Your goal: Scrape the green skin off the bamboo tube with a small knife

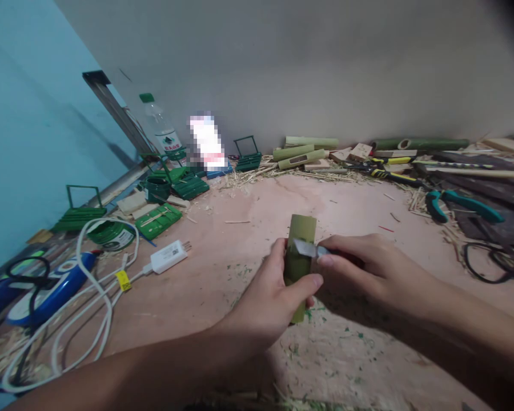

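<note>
My left hand [278, 291] is wrapped round a flat green piece of bamboo [303, 227], thumb across its lower part. The bamboo stands roughly lengthwise away from me over the table. In my right hand [360, 265] is a utility knife, closed in the fingers, its handle mostly hidden. The knife blade [305, 249] lies across the upper face of the bamboo, pointing left. Small green shavings [317, 315] are scattered on the wood beneath and around my hands.
At the left are a white charger [169, 257] with a looped cable, a blue tool [51, 291] and small green bamboo items [158, 221]. A plastic bottle [165, 128] stands behind. Bamboo pieces [300, 153] line the wall; teal-handled pliers [465, 205] and scissors [488, 262] lie right.
</note>
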Demonstrator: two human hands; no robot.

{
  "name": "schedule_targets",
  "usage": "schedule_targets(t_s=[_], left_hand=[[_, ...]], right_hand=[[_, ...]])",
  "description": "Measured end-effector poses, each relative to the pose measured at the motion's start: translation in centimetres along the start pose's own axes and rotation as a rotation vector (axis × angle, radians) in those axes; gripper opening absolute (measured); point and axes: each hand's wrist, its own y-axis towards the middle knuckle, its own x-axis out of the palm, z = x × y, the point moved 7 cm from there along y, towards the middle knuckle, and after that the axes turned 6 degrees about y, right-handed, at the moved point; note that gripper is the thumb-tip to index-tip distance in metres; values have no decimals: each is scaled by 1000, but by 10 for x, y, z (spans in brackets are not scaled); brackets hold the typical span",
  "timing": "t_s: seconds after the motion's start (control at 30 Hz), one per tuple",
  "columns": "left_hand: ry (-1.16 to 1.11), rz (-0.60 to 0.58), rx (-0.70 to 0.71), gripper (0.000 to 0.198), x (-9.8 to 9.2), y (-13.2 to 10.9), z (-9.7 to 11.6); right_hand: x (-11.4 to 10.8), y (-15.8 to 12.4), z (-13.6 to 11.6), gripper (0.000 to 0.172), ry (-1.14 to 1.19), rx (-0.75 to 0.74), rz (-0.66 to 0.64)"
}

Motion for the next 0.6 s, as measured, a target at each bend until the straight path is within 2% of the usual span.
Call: schedule_targets(t_s=[0.17,0.27,0.33,0.47,0.6], left_hand=[[46,-45,-30,36,7,-10,-3],[51,-62,4,34,9,-14,2],[59,-41,13,34,6,-14,4],[81,76,20,36,-8,-8,1],[45,127,28,42,-13,-2,-9]], right_hand=[[-32,5,12,38,-70,100,252],[-43,6,16,40,-74,149,341],[-42,6,16,40,-64,159,356],[-37,3,8,36,-39,99,357],[-24,1,0,34,-10,7,228]])
